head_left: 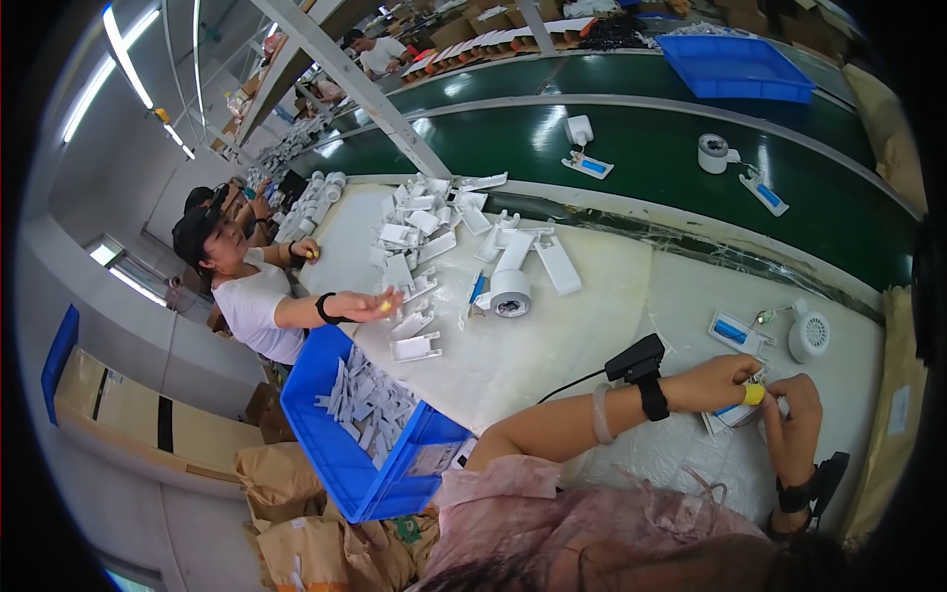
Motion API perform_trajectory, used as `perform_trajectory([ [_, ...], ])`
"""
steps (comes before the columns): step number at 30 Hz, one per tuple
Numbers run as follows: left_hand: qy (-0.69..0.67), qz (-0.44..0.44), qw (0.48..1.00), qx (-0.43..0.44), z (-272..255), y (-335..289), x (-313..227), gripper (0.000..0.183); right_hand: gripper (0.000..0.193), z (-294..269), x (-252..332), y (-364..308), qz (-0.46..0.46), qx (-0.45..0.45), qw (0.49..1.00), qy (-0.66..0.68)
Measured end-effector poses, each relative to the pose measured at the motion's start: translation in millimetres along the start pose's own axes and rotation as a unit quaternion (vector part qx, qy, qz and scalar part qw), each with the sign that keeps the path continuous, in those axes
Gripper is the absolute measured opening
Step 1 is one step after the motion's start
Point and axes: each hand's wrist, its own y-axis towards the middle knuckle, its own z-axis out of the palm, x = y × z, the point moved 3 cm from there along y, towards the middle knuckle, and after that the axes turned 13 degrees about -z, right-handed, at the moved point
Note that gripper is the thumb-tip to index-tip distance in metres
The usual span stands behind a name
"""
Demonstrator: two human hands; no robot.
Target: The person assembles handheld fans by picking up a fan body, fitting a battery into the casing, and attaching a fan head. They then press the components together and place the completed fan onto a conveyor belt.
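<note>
My left hand (712, 385) is closed, its fingers pinched over a white plastic casing (718, 426) with a blue battery pack inside. Facing it, my right hand (795, 414) curls its fingers in from the other side; a rounded white piece shows partly between them, too covered to name. A yellow finger cover (754, 395) sits at the fingertips where both hands meet. Just beyond, another white casing with a blue battery pack (732, 330) lies on the table, wired to a round white fan head (809, 335) with a slotted grille.
A green conveyor (641, 128) carries more wired parts and a blue tray (735, 67). On the table (612, 345) lie a pile of white casings (419, 222) and a white cylindrical unit (511, 294). A blue bin (395, 483) of white strips stands left, near a co-worker's outstretched hand (370, 304).
</note>
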Motion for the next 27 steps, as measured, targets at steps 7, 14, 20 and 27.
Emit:
perform_trajectory([
  [7,0.020,-0.009,1.000,0.006,-4,1,3,0.034,0.011,0,1,1,-0.001,-0.007,1.000,0.011],
  [14,-0.033,0.036,0.999,-0.012,-4,3,5,0.034,0.030,-4,2,-2,0.032,0.020,0.999,0.007],
  [20,-0.011,-0.013,0.983,-0.182,-29,-9,0,0.034,0.037,-12,-2,-6,0.076,0.064,0.994,-0.046],
  [27,0.263,0.087,0.848,-0.452,-64,-141,-25,0.030,0.036,-8,0,-5,0.064,0.131,0.987,-0.067],
])
